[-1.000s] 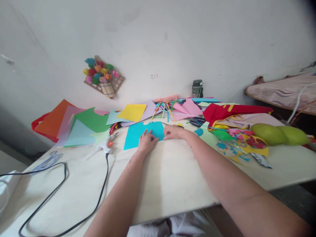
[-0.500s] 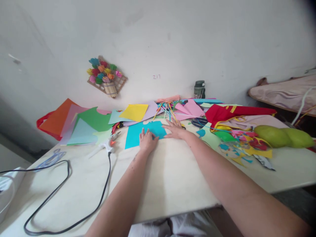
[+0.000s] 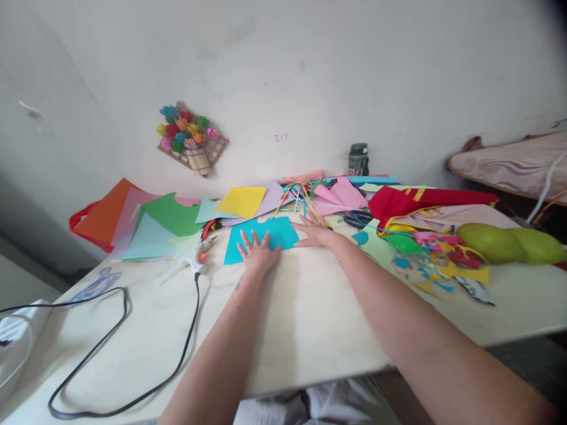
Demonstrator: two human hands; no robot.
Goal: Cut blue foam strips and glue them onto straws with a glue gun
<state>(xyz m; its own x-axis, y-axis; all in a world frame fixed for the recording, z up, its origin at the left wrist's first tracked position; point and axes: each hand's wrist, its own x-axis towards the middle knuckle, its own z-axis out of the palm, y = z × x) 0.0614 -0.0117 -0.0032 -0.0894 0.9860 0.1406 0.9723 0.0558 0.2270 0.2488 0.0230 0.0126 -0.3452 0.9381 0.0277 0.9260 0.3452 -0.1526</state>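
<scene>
A sheet of blue paper (image 3: 283, 232) lies flat on the table, its far edge cut unevenly. My left hand (image 3: 259, 254) rests on the near part of the sheet with its fingers spread. At the sheet's right edge, my right hand (image 3: 315, 232) lies with fingers apart, the fingertips touching or very close to the paper. Neither hand grips anything. Just beyond the right hand, thin coloured paper sticks (image 3: 305, 200) fan out, and a dark-handled tool (image 3: 354, 219) is to its right.
A white glue gun (image 3: 194, 263) with a black cord (image 3: 125, 295) lies left. Coloured paper sheets (image 3: 168, 215) spread along the back. Paper scraps (image 3: 416, 274), red cloth (image 3: 425, 202) and a large green fruit (image 3: 489, 243) are at right. A bottle (image 3: 358, 159) stands against the wall.
My left hand has gone from bent fingers on the sheet to spread fingers lying flat, a little to the left. My right hand has stayed about where it was.
</scene>
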